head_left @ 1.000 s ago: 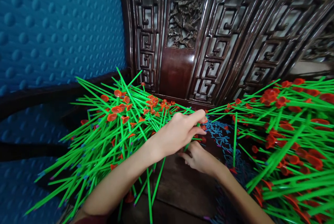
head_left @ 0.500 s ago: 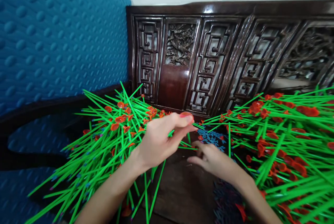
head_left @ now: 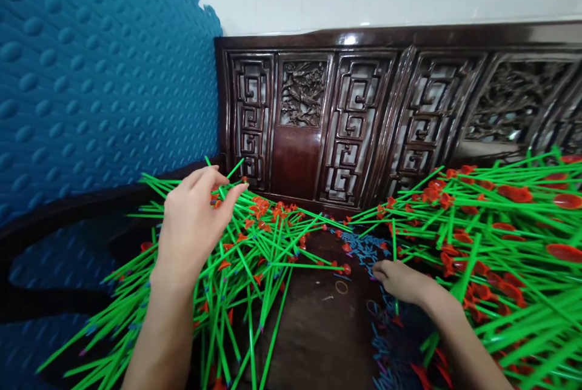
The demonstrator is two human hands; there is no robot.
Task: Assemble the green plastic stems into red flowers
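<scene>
My left hand (head_left: pixel 193 220) is over the left pile of thin green sticks (head_left: pixel 277 250), its thumb apart from the curled fingers and nothing visible between them. Orange-red flared cups (head_left: pixel 260 207) sit on many stick ends. At the right, my right hand (head_left: pixel 400 281) reaches down to a scatter of tiny blue pieces (head_left: pixel 364 247). Its fingers are bent together, and whatever they pinch is too small or hidden to make out. One green stick with a cup (head_left: pixel 347 269) points from the left pile toward this hand.
A second heap of green sticks (head_left: pixel 522 256) with orange-red cups fills the right side. More blue pieces (head_left: pixel 384 341) lie below my right hand. A rubber band (head_left: pixel 341 287) rests on the dark wooden surface (head_left: pixel 318 335). Behind stands a carved wooden backrest (head_left: pixel 295 159); a blue bumpy mat (head_left: pixel 104 74) rises at left.
My left hand has moved left from the middle to above the left pile, and its thumb has parted from the fingers. My right hand has shifted right, to the blue pieces.
</scene>
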